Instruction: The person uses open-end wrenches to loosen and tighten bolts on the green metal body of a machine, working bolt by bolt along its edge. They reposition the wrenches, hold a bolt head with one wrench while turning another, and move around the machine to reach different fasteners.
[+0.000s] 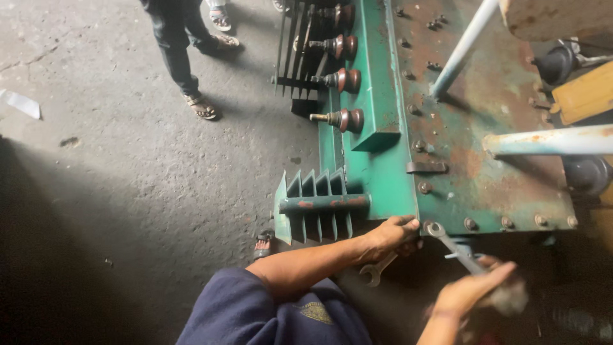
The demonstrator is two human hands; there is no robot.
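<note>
A green, rust-stained transformer tank (383, 172) lies in front of me, with bolts along its lid rim (504, 222). My left hand (393, 236) reaches under the lid's near corner, closed on an open-ended spanner (373, 271) whose jaw pokes out below the hand. My right hand (476, 291), blurred, grips the handle of a ring spanner (450, 246). Its ring end sits at a bolt on the near corner of the lid. A grey wad of cloth (511, 299) is bunched by my right hand.
Green cooling fins (316, 207) jut from the tank's side. Brown insulators (348, 119) stick out in a row further up. Two pale pipes (549, 140) cross above the lid. Another person's sandalled feet (201, 105) stand on the concrete floor. A sandalled foot (263, 244) rests by the fins.
</note>
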